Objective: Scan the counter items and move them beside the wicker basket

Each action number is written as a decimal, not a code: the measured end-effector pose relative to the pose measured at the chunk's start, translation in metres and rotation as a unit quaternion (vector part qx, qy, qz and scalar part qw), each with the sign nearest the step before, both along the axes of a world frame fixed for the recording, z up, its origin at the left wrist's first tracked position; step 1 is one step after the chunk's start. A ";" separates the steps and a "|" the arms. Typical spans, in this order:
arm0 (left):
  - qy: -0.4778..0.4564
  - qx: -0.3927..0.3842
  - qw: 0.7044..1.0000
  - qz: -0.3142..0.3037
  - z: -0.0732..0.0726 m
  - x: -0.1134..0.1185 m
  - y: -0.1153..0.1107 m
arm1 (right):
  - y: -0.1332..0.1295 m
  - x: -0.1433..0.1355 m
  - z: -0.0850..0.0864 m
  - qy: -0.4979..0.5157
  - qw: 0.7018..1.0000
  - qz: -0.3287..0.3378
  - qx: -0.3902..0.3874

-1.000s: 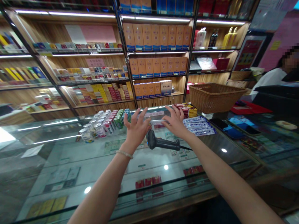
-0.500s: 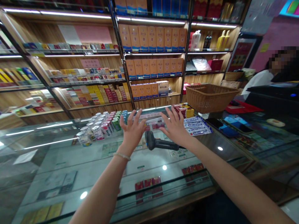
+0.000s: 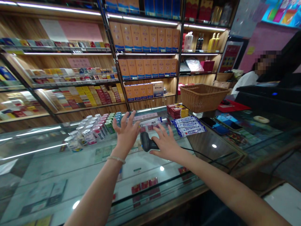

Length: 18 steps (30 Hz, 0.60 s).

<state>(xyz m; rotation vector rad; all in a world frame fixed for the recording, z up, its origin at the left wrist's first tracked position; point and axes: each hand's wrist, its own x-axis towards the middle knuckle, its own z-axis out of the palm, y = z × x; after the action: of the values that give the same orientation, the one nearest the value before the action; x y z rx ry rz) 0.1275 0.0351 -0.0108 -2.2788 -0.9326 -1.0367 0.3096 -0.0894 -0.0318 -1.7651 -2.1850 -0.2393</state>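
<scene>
The barcode scanner (image 3: 145, 142) lies on the glass worktop (image 3: 145, 169), its long axis running crosswise, head toward your left hand (image 3: 126, 133), handle beneath your right hand (image 3: 168, 146), the nearer one. Both hands are empty, fingers spread; whether the right touches the handle, you can't tell.

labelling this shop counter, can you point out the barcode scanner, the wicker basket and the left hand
barcode scanner (image 3: 145, 142): head view, on its dark head
wicker basket (image 3: 204, 99): head view, on its woven side wall
left hand (image 3: 126, 135): head view, on the back of the hand
</scene>
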 end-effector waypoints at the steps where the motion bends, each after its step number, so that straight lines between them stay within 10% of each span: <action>1: 0.000 -0.002 1.000 0.000 0.000 0.000 0.000 | 0.002 -0.002 0.001 -0.003 1.000 0.002 0.000; 9: -0.006 -0.015 1.000 0.001 0.002 0.003 -0.004 | 0.007 -0.007 0.003 0.039 0.999 -0.007 -0.008; 18: -0.016 -0.037 0.999 -0.003 0.008 0.016 -0.010 | -0.048 0.035 0.037 0.197 0.977 -0.087 -0.001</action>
<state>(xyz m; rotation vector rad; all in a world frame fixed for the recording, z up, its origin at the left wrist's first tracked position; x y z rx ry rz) 0.1434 0.0248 -0.0025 -2.3335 -0.9930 -1.0619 0.3446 -0.1378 0.0048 -1.8225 -1.7570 0.0702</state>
